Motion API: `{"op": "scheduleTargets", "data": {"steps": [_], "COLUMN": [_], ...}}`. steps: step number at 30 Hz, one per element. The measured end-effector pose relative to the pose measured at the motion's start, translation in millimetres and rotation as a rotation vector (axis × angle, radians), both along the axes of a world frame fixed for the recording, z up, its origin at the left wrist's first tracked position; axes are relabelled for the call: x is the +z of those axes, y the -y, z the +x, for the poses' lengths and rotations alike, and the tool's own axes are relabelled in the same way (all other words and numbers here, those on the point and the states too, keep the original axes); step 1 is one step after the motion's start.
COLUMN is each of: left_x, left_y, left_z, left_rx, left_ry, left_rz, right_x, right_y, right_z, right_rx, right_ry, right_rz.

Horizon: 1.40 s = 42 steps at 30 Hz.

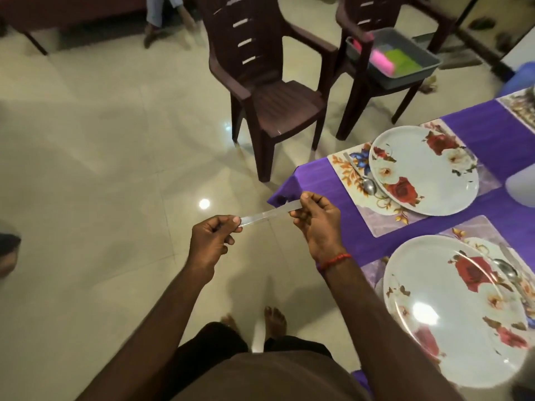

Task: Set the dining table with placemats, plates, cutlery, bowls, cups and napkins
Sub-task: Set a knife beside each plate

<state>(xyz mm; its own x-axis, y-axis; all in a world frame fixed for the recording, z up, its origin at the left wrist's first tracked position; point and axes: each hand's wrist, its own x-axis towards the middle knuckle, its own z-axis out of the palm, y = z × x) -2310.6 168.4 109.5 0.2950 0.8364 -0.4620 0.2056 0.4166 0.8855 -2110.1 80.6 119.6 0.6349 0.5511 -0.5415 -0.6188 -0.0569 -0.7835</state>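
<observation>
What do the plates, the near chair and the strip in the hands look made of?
Plates: glossy white with printed roses and lamp glare; melamine or glazed ceramic, unclear. Near chair: low-sheen brown moulded plastic, ribbed seat, slotted back. Strip pinched between left hand and right hand: pale, reflective, flat; probably metal cutlery, blurred.

Counted on my purple-covered tabletop (477, 125): two round white rose-patterned plates (424, 169) (454, 308), three rectangular floral placemats (347, 169) (474, 228) (521, 108), two steel spoons (369, 185) (505, 269). In my two hands (210, 241) (318, 224): one flat silvery cutlery piece (269, 212). On the floor (101, 140): two dark brown plastic armchairs (275, 96) (362, 70), one carrying one grey plastic tray (428, 65).
</observation>
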Motion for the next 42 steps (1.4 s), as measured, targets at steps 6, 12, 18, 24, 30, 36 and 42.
{"op": "scheduleTargets", "data": {"steps": [6,12,18,24,30,36,42], "left_x": [-1,10,10,9,9,-1,-12], "left_y": [-56,-125,-173,-189,-185,-186,-187], "left_z": [35,78,116,161,208,276,332], "left_rx": [-0.085,-0.247,-0.402,-0.567,-0.719,-0.860,-1.000], "left_ry": [0.024,0.058,0.069,0.086,0.085,-0.001,-0.085], "left_rz": [-0.037,-0.026,-0.007,-0.013,-0.053,0.007,0.140], "right_x": [2,11,16,15,16,1,-18], "right_y": [-23,-53,-76,-68,-49,-38,-33], "right_z": [19,34,41,48,65,107,146], "right_rx": [-0.133,-0.282,-0.432,-0.614,-0.724,-0.839,-0.937], "right_ry": [0.032,0.069,0.108,0.117,0.123,0.126,0.079], "right_rz": [-0.034,-0.048,-0.068,-0.064,-0.053,-0.027,0.001]}}
